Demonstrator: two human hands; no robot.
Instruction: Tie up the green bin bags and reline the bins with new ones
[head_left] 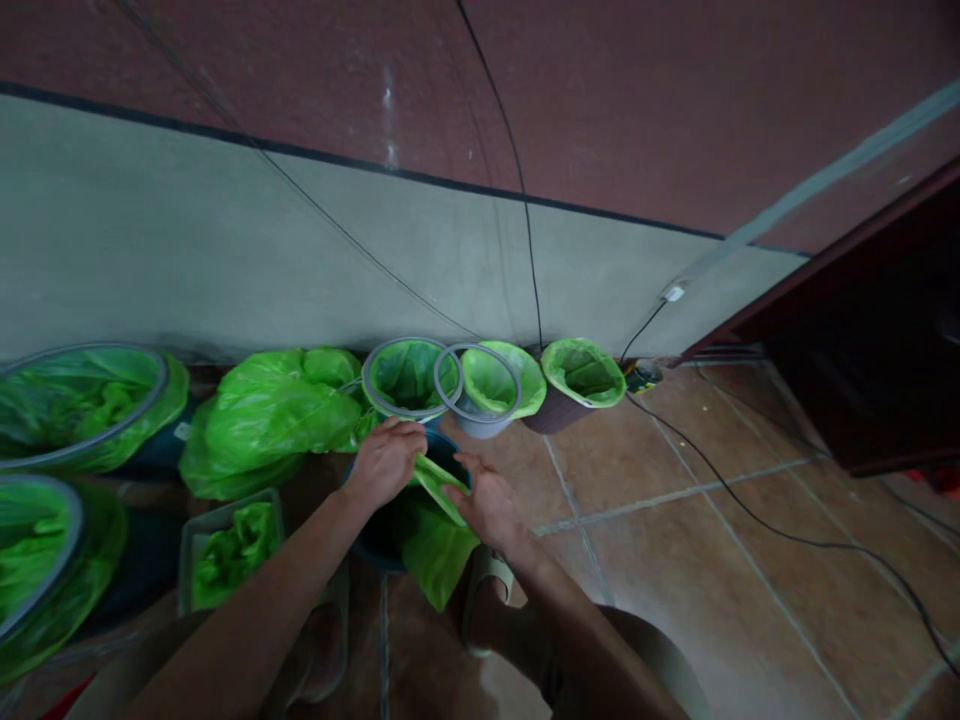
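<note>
A green plastic bag (pixel 436 548) is stretched between my hands, its folded upper edge running from one to the other. My left hand (pixel 386 465) grips the bag's upper left end, fingers closed. Its lower right edge is pinched by my right hand (pixel 487 498). Under the bag stands a dark blue bin (pixel 373 542), partly covered by the bag and my hands. The bag's lower part hangs over the bin's near right side, close to my sandal (pixel 491 575).
Along the wall stand a grey-rimmed bin (pixel 373 395), a light bin (pixel 480 428) with a loose grey ring (pixel 516 395) and a brown bin (pixel 559 412), all green-lined. Leftward are a green bag bundle (pixel 270 410), a rectangular bin (pixel 187 560) and larger lined bins. A black cable (pixel 750 530) crosses the tiles.
</note>
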